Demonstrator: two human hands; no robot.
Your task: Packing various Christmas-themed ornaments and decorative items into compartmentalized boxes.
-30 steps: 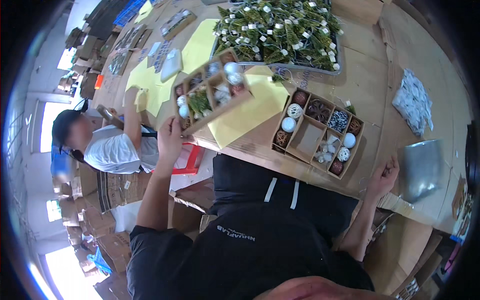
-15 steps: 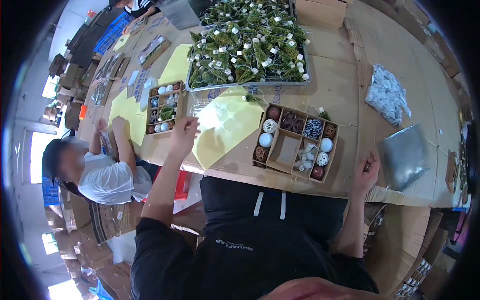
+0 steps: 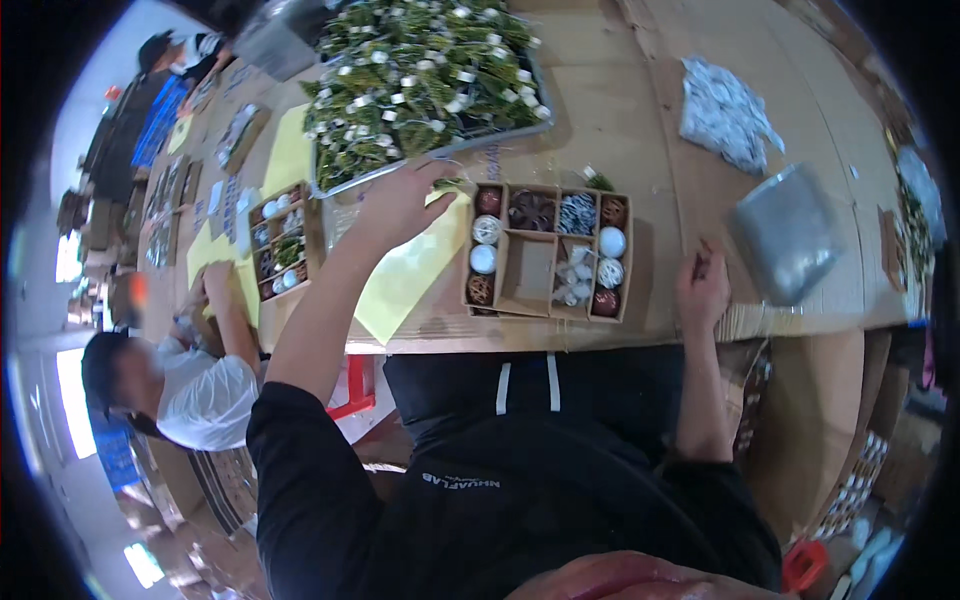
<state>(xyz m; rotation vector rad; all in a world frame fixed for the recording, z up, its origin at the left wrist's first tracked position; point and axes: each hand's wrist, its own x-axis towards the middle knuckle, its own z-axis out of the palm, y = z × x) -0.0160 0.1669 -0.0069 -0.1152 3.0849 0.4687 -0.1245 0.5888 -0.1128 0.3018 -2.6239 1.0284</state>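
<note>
My left hand point(image 3: 408, 203) reaches across a yellow sheet point(image 3: 405, 275). Its thumb and fingers are apart on either side of a small green bottlebrush tree point(image 3: 447, 184), which they partly hide. My right hand point(image 3: 704, 290) rests at the table's near edge with its fingers curled; something dark shows between them, too small to name. Between my hands stands a divided cardboard box point(image 3: 548, 311). Brown and white balls fill its side columns. A dark brown flower-like ornament point(image 3: 531, 210), a frosted pine cone point(image 3: 577, 213) and whitish pieces point(image 3: 573, 277) sit in middle compartments; one large compartment is bare.
A clear tub point(image 3: 545, 108) heaped with little green trees stands beyond. At right lie a crumpled pale bag point(image 3: 730, 115) and a grey plastic packet point(image 3: 788, 235). Another divided box point(image 3: 314, 235) is at left, near a seated co-worker point(image 3: 190, 375). One more small tree point(image 3: 598, 181) lies behind my box.
My left hand has moved forward and right, from over the yellow sheet to the small tree by the tub. My right hand stays curled near the table edge. The whole view has shifted.
</note>
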